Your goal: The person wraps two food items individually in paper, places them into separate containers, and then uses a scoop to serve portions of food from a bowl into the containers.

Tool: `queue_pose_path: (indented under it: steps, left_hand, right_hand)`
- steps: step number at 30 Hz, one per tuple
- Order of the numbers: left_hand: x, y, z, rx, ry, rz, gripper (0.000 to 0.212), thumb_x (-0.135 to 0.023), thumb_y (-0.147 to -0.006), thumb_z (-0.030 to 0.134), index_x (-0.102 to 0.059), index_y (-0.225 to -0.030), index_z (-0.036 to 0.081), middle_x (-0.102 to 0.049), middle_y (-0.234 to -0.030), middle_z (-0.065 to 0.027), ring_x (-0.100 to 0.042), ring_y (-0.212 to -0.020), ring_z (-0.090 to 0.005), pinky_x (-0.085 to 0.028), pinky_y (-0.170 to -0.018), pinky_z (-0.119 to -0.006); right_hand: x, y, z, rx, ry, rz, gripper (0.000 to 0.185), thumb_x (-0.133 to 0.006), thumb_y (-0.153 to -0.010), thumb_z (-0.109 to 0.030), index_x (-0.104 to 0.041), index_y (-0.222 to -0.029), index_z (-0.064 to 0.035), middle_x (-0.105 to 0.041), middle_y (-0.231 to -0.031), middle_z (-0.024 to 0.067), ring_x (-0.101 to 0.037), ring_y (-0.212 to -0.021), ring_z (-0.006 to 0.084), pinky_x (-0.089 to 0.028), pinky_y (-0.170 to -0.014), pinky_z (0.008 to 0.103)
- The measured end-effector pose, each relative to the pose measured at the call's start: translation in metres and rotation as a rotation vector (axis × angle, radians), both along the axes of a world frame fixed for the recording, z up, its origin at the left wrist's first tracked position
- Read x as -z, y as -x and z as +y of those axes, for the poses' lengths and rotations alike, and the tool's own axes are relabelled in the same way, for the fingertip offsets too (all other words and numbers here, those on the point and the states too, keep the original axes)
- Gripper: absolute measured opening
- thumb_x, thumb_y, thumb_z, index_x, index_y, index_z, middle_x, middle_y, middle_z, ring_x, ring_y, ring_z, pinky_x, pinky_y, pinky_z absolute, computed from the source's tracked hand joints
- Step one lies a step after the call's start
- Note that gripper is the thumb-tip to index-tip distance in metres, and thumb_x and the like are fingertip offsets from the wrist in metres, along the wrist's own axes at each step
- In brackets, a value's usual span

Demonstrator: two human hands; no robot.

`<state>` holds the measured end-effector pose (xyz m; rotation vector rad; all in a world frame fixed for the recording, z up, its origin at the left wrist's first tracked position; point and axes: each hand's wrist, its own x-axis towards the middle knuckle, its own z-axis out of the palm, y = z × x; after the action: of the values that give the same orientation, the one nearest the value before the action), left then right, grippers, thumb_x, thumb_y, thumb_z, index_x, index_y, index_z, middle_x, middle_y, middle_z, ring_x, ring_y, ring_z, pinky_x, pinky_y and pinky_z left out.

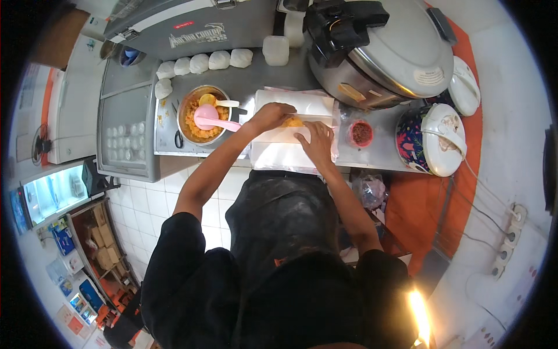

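Note:
A stack of white paper sheets (pixel 279 152) lies on the metal counter before me. Orange food (pixel 293 121) lies on the upper sheet, whose edge seems lifted or folded. My left hand (pixel 274 117) rests at the left of the food, fingers over the paper's edge. My right hand (pixel 317 139) is at the right, its fingers touching the paper beside the food. Whether either hand pinches the paper is hard to tell. To the left stands a metal bowl (pixel 181 118) of orange food, holding a pink scoop (pixel 206 117) and a spoon with a pale handle (pixel 226 104).
Wrapped white bundles (pixel 219 60) line the counter's back left, before a grey cooler box (pixel 196 32). Scissors (pixel 178 139) lie left of the bowl. A large rice cooker (pixel 370 83), a pink-rimmed cup of reddish food (pixel 362 133) and a floral rice cooker (pixel 409 139) stand right.

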<state>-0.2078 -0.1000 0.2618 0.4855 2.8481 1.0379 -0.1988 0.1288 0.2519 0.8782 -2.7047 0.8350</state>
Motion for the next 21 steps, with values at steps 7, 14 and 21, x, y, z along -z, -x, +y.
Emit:
queue_pose_path:
  steps: [7, 14, 21]
  left_hand:
    - [-0.006, -0.026, 0.013, 0.035, -0.029, -0.116, 0.031, -0.053, -0.095, 0.014, -0.064, -0.123, 0.007, -0.065, -0.124, -0.0165, -0.065, -0.109, -0.0345, -0.050, -0.095, -0.042]
    - [0.005, -0.054, 0.015, 0.156, 0.220, 0.120, 0.046, -0.053, -0.093, 0.011, -0.050, -0.137, -0.002, -0.047, -0.147, -0.0178, -0.045, -0.137, -0.0303, -0.034, -0.116, -0.043]
    - [0.003, -0.074, 0.020, 0.201, 0.383, 0.127, 0.059, -0.051, -0.097, 0.025, -0.037, -0.148, -0.001, -0.028, -0.160, -0.0153, -0.023, -0.149, -0.0269, -0.016, -0.122, -0.047]
  right_hand:
    - [0.007, 0.010, -0.012, 0.083, 0.073, -0.342, 0.029, -0.073, -0.083, -0.036, -0.072, -0.087, -0.0071, -0.070, -0.095, 0.0091, -0.059, -0.101, 0.0274, -0.031, -0.100, 0.0452]
    - [0.004, 0.005, -0.017, 0.430, 0.050, 0.016, 0.042, -0.080, -0.073, -0.028, -0.067, -0.107, -0.0068, -0.062, -0.116, 0.0148, -0.055, -0.111, 0.0327, -0.034, -0.100, 0.0505]
    - [-0.027, 0.052, 0.052, -0.123, -0.338, -0.175, 0.018, -0.070, -0.077, -0.013, -0.074, -0.094, -0.0177, -0.063, -0.100, 0.0019, -0.056, -0.108, 0.0279, -0.040, -0.092, 0.0464]
